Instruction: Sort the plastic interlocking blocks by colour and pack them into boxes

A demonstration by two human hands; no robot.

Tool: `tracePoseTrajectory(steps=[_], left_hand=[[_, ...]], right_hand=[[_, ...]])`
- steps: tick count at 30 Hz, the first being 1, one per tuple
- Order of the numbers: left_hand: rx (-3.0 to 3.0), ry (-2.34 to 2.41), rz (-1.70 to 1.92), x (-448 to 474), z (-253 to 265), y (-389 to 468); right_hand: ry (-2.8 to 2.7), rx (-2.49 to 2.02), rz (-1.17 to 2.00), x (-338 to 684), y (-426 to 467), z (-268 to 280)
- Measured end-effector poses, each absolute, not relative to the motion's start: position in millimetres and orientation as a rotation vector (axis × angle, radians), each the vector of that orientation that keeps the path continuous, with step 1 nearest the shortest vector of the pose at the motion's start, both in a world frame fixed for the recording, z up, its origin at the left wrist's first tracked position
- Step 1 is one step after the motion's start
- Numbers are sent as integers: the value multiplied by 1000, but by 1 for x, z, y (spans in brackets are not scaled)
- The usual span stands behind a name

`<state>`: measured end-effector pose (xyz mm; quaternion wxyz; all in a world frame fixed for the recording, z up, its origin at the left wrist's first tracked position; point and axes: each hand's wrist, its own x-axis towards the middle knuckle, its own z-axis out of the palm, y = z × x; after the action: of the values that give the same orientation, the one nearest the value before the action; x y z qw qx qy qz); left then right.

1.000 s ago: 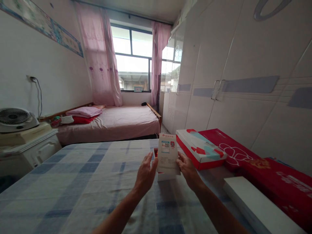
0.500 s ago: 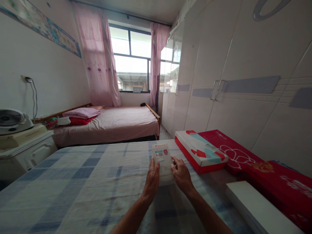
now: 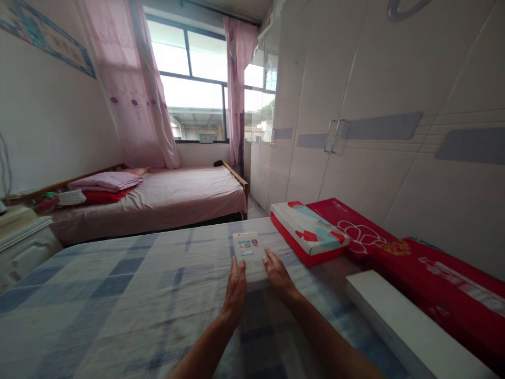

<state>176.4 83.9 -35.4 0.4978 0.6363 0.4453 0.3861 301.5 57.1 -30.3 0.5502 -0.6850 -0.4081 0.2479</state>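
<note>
A white packet (image 3: 252, 266) with a printed label, a QR code and small red marks at its far end lies on the checked cloth. My left hand (image 3: 235, 284) is along its left side, fingers stretched out and pressed together, thumb over the near part. Against the right edge rests my right hand (image 3: 278, 272), its fingers extended forward with the tips on the packet. Neither hand wraps round it. The undersides of the fingers are hidden, and what the packet contains cannot be made out.
A red and white box (image 3: 310, 231) lies right of the packet, with red boxes (image 3: 366, 239) beyond it. Nearer me on the right is a long white box (image 3: 398, 310). A bed (image 3: 177, 195) stands past the far edge; wardrobe doors (image 3: 355, 173) line the right.
My view has turned to the right, so everything sits further left. The right hand's fingers, bent at the packet's edge before, are straighter now. The left hand stays along its side.
</note>
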Motion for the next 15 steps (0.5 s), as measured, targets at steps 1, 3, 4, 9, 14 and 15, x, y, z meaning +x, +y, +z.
tracePoseTrajectory(steps=[1, 3, 4, 9, 14, 15], left_hand=[[1561, 1073, 926, 175, -35, 83], [1592, 1075, 909, 174, -32, 77], [1604, 1076, 900, 174, -28, 72], [1582, 972, 855, 186, -13, 20], [1449, 844, 733, 212, -22, -47], [1426, 838, 703, 218, -25, -58]], right_hand=[[-949, -1615, 586, 299, 56, -30], [-911, -1608, 576, 296, 52, -28], [-894, -1606, 567, 295, 47, -25], [-870, -1561, 524, 305, -17, -5], [-764, -1676, 479, 332, -102, -8], [-754, -1706, 481, 338, -113, -11]])
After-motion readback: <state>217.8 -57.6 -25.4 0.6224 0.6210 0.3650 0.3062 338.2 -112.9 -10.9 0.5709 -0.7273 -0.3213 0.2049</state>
